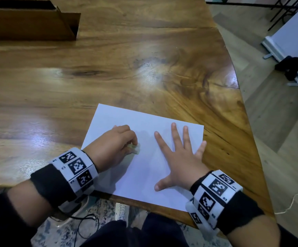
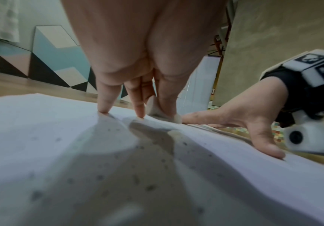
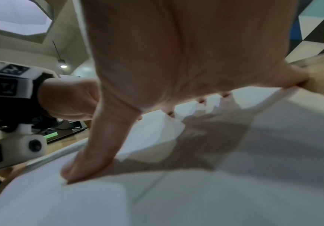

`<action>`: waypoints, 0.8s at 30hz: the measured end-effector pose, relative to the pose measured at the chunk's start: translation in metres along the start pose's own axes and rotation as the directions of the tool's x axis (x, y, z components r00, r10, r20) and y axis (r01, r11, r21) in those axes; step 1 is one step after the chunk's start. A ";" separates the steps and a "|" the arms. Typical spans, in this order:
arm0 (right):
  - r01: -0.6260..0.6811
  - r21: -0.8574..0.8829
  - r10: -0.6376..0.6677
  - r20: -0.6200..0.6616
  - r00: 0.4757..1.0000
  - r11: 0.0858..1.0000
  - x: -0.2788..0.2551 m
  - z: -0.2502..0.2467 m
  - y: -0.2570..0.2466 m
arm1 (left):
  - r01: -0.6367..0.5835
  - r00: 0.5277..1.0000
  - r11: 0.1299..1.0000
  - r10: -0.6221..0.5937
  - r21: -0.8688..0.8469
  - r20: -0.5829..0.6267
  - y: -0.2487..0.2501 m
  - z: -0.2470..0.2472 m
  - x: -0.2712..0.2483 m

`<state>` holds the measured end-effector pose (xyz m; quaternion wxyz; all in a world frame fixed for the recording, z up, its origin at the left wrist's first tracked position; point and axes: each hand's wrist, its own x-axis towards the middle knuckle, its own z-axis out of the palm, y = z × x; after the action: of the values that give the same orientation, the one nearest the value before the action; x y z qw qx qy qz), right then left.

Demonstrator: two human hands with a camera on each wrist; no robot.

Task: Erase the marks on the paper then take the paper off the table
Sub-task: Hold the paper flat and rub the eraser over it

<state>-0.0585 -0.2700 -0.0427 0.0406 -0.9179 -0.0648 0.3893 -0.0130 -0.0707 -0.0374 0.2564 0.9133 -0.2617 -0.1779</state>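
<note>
While we look down from the head, our left hand (image 1: 114, 145) pinches a small pale eraser (image 1: 134, 149) on the flat white paper sheet (image 1: 144, 168), near the brown wooden table (image 1: 109, 68) edge. Our right hand (image 1: 178, 157) presses flat, fingers spread. From the left wrist, grey crumbs (image 2: 138, 180) dot the paper. From the right wrist, the thumb (image 3: 91, 156) touches paper.

White paper (image 1: 144, 175) lies flat near our table edge, near corner overhanging; we see grey crumbs scattered on it in the left wrist view. Small pale eraser (image 1: 135, 148), blurred, touches the sheet left of middle.
</note>
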 end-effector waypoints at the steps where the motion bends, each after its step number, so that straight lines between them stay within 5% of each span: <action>1: -0.003 0.001 0.003 -0.003 1.000 1.000 0.003 -0.003 0.000 | 0.015 1.000 1.000 -0.016 -0.013 -0.011 0.000 -0.003 0.004; 13: -0.019 -0.040 0.017 -0.062 0.998 0.999 0.016 -0.020 0.003 | 0.034 0.999 0.996 -0.036 0.083 0.024 0.025 -0.004 0.035; 21: -0.036 -0.056 0.033 -0.059 0.998 0.998 0.014 -0.022 0.000 | -0.155 0.932 0.987 0.132 0.042 0.337 0.017 0.003 -0.001; 24: -0.040 -0.057 0.037 -0.054 0.998 0.998 0.015 -0.022 0.000 | -0.093 0.973 0.992 0.072 0.088 0.218 0.018 -0.003 0.023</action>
<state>-0.0323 -0.2682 -0.0378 0.0080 -0.9297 -0.0573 0.3637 0.0001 -0.0955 -0.0291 0.1891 0.8886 -0.3338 -0.2515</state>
